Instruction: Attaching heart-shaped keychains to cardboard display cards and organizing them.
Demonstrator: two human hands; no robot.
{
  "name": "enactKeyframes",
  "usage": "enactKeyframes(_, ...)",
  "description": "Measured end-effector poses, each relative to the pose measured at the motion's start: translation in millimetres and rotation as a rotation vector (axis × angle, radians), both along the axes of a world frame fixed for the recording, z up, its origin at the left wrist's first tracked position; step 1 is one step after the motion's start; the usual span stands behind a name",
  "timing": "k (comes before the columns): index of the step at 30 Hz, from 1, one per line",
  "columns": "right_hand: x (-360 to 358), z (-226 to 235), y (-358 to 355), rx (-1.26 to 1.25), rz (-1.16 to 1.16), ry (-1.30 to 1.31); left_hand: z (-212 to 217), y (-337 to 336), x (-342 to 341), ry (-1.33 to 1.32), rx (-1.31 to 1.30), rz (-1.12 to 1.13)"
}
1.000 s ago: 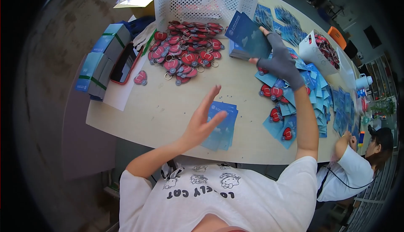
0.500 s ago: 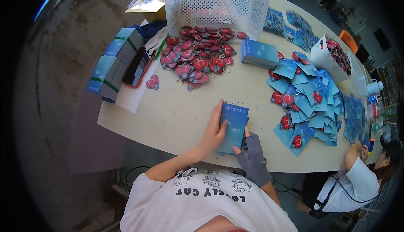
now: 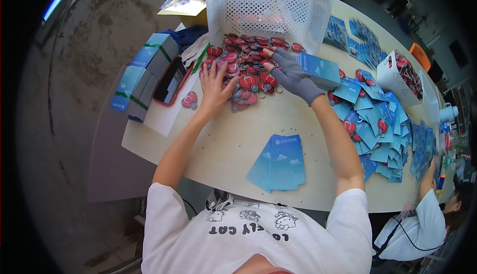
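Note:
My bare left hand (image 3: 216, 86) lies with fingers spread on the left side of a pile of red key rings (image 3: 250, 82). At the pile's right side, my right hand (image 3: 296, 78) reaches in with its fingers stretched out; it wears a grey fingerless glove. Neither hand visibly grips anything. A few blue cards (image 3: 286, 160) with white clouds rest overlapped on the table in front of me. One single key ring (image 3: 189, 100) lies left of the pile. Close beside my gloved hand is a stack of blue cards (image 3: 323, 70).
A white perforated basket (image 3: 268, 5) stands behind the pile. Banded card stacks (image 3: 130, 87) and a phone (image 3: 170, 82) line the left edge. On the right are heaped cards with key rings (image 3: 382, 135), a white bin (image 3: 395, 82) and another person (image 3: 422, 224).
Both hands have let go of the blue cards, which now lie slightly fanned on the table. They have moved forward onto the key ring pile, spreading their fingers. The view has shifted slightly.

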State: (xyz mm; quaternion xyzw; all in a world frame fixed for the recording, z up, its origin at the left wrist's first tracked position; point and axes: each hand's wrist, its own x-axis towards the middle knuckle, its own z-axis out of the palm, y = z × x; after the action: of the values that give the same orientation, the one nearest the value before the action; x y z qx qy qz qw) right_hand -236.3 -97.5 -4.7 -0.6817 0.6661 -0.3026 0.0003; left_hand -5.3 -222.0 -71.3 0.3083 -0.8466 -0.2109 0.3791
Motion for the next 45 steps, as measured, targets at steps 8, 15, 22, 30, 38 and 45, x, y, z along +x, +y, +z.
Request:
enactKeyframes(8,44.9,-72.4,15.3,-0.093,-0.087,-0.013,-5.5,43.8,-2.4,-0.251,-0.219,0.036)
enactKeyframes(15,34.3,-35.1,104.2,0.037,-0.052,-0.171,33.3,55.5,2.9,-0.360,-0.306,-0.143)
enactKeyframes(22,30.5,-72.8,113.8,-0.028,-0.151,0.031,14.6,63.5,-10.3,-0.351,-0.456,-0.351)
enactKeyframes(30,11.6,-49.2,106.1,-0.013,-0.090,-0.330,30.8,80.0,-3.3,-0.207,-0.417,-0.356)
enactKeyframes(38,2.7,-63.6,71.8,0.003,-0.192,-0.239,41.3,151.2,-14.2,-0.403,-0.185,-0.399)
enactKeyframes(45,0.0,-69.0,65.7,-0.119,-0.210,0.023,25.3,123.9,-17.2,-0.245,0.361,-0.568)
